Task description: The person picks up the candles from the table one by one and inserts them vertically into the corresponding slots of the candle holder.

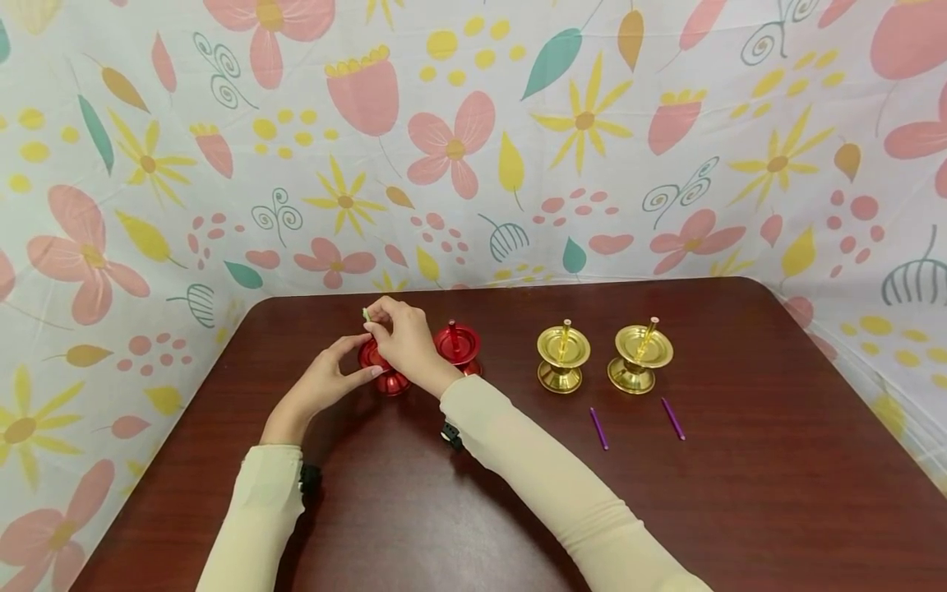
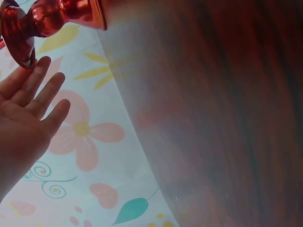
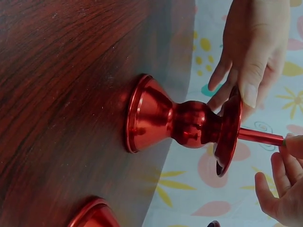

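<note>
My left hand (image 1: 323,380) pinches the dish rim of a red metal candle holder (image 3: 194,124), thumb on top and fingers beneath. The holder stands upright on the table. Above its dish, the fingertips of my right hand (image 1: 407,335) pinch a small pale green candle (image 1: 366,314) at the top of the central red tube (image 3: 260,136). Only a bit of green shows there, and how deep the candle sits in the tube is hidden. In the left wrist view, my left fingers (image 2: 40,82) touch the underside of the holder's dish.
A second red candle holder (image 1: 459,344) stands just right of my right hand. Two gold candle holders (image 1: 560,376) (image 1: 633,376) stand farther right, with two purple candles (image 1: 599,428) (image 1: 673,419) lying before them. Behind the brown table (image 1: 777,460) hangs a flowered cloth (image 1: 473,230).
</note>
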Motion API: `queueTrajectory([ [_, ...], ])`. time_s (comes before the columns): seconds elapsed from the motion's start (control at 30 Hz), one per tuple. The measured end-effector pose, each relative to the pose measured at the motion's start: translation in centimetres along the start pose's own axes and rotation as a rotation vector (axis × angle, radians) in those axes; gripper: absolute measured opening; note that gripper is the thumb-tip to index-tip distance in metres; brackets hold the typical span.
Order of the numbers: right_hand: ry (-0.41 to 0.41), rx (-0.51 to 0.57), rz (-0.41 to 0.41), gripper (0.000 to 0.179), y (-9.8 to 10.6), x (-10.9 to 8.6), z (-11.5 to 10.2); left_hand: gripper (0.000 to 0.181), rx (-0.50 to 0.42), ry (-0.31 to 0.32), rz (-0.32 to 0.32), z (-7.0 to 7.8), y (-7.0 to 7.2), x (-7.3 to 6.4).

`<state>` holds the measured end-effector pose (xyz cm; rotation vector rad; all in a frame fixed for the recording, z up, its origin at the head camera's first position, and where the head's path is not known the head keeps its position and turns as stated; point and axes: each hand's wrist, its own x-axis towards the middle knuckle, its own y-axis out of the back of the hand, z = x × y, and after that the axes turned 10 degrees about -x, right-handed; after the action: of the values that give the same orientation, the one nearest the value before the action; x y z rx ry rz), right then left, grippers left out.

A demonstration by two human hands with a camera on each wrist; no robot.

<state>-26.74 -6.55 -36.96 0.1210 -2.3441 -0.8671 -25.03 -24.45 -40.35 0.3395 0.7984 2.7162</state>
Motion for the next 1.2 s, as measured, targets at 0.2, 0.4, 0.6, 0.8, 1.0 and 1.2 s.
queueTrajectory([
  [0.2,0.0,-0.008,-0.012,0.011,-0.1,0.0,0.0,0.065,-0.003,0.008,-0.001,0.1,0.1,0.0],
  [0.4,-0.004,-0.007,0.012,0.011,-0.1,0.0,-0.1,0.066,0.005,0.024,-0.005,0.2,0.1,0.1],
  [0.6,-0.054,0.002,-0.007,0.011,-0.1,-0.2,-0.3,0.065,0.015,0.02,-0.006,0.1,0.1,0.1],
  [0.8,-0.082,0.0,-0.073,0.023,0.0,-0.8,-0.4,0.065,0.0,0.029,-0.004,0.2,0.1,0.0],
  [1.0,-0.093,0.029,-0.116,0.036,0.5,-1.3,-0.6,0.067,0.015,0.038,-0.008,0.4,0.0,0.1],
  [1.2,-0.032,0.049,-0.108,0.039,2.1,-1.7,-1.3,0.067,0.027,0.049,-0.017,0.6,0.0,-0.1],
])
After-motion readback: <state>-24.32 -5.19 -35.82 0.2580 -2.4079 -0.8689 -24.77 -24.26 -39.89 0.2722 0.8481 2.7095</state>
